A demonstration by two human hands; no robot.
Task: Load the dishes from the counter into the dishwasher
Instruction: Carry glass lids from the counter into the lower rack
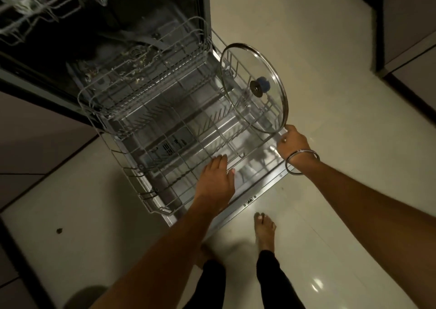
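The dishwasher's lower rack (151, 148) is pulled out over the open door (254, 181). A glass pot lid (243, 73) with a steel rim and blue knob stands on edge at the rack's right side. My right hand (292, 141) grips the lid's lower rim at the rack's front right corner; a metal bangle sits on that wrist. My left hand (215, 179) rests on the rack's front wire edge, fingers curled over it. The rest of the rack holds no dishes.
The upper rack (44, 4) sits at top left inside the dark tub. Cabinet fronts stand at the left (35, 129) and the far right (410, 30). My bare feet (264, 231) stand on the glossy tile floor just in front of the door.
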